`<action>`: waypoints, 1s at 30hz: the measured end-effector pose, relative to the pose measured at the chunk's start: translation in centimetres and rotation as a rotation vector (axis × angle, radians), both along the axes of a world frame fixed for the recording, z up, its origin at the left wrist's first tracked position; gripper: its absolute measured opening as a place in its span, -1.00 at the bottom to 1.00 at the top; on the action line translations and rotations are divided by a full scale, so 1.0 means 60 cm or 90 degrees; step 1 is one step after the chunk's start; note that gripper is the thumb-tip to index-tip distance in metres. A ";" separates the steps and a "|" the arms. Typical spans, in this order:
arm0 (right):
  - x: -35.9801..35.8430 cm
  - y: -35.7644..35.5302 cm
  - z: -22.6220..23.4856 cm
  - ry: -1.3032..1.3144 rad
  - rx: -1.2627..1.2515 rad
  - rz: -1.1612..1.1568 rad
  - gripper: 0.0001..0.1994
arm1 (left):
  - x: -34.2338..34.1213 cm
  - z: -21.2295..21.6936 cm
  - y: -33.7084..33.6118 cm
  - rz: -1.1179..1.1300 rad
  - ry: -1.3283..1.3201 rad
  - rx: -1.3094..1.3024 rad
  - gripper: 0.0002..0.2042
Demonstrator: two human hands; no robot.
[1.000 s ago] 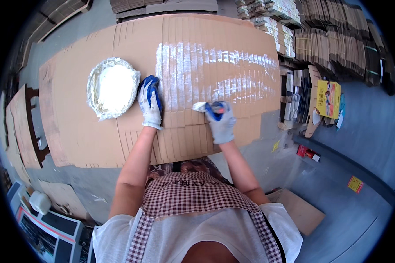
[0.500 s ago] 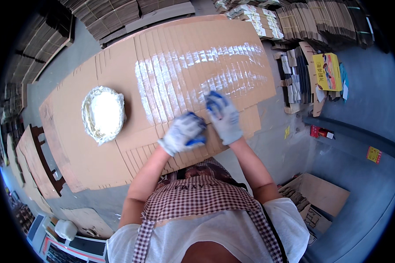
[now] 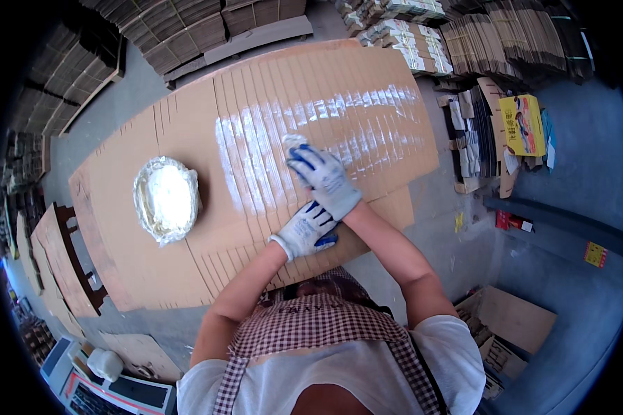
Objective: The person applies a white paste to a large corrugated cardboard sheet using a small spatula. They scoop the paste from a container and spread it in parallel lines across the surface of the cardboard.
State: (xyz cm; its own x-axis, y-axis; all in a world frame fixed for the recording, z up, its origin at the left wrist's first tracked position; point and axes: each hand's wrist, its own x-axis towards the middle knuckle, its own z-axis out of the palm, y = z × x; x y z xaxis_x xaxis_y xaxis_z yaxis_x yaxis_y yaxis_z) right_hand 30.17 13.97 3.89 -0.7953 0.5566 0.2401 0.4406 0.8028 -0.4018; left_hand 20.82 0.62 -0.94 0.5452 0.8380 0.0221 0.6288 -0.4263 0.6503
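Note:
A big sheet of corrugated cardboard [image 3: 118, 242] lies flat in front of me, its middle streaked with a wet white paste [image 3: 256, 145]. My right hand [image 3: 325, 181], in a white and blue glove, holds a small brush whose white tip [image 3: 293, 142] touches the wet streaks. Just below that wrist, my gloved left hand [image 3: 306, 229] rests flat on the cardboard and holds nothing. A round bowl [image 3: 165, 200] lined with crinkled film and filled with white paste sits on the sheet to the left of both hands.
Stacks of flattened cardboard [image 3: 187, 28] line the far side and the right. A yellow box [image 3: 522, 124] lies on the floor at right, with a red item [image 3: 509, 220] below it. Cut cardboard pieces [image 3: 62, 256] lie at left, an open box [image 3: 505, 325] at lower right.
My left hand left its spot beside the bowl and came over under my right wrist. My right hand carried the brush up onto the wet streaks. The view has also turned.

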 end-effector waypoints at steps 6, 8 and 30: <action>0.058 0.124 -0.083 -0.058 -0.028 -0.218 -0.54 | 0.002 -0.026 -0.008 0.034 -0.048 0.056 -0.51; 0.058 0.140 -0.072 -0.014 -0.013 -0.256 -0.54 | 0.001 -0.025 -0.005 0.035 -0.047 0.053 -0.50; -0.026 0.128 -0.012 0.299 -0.401 -0.441 -0.68 | -0.004 -0.025 -0.006 0.037 -0.071 0.024 -0.49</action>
State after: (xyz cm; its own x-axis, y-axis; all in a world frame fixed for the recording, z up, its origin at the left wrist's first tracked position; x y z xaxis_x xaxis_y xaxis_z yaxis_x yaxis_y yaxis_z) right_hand 28.59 21.63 3.16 -0.1567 0.9864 -0.0499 0.4152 0.0199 -0.9095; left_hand 20.56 0.24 -2.46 0.4883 0.8654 0.1126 0.5777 -0.4172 0.7016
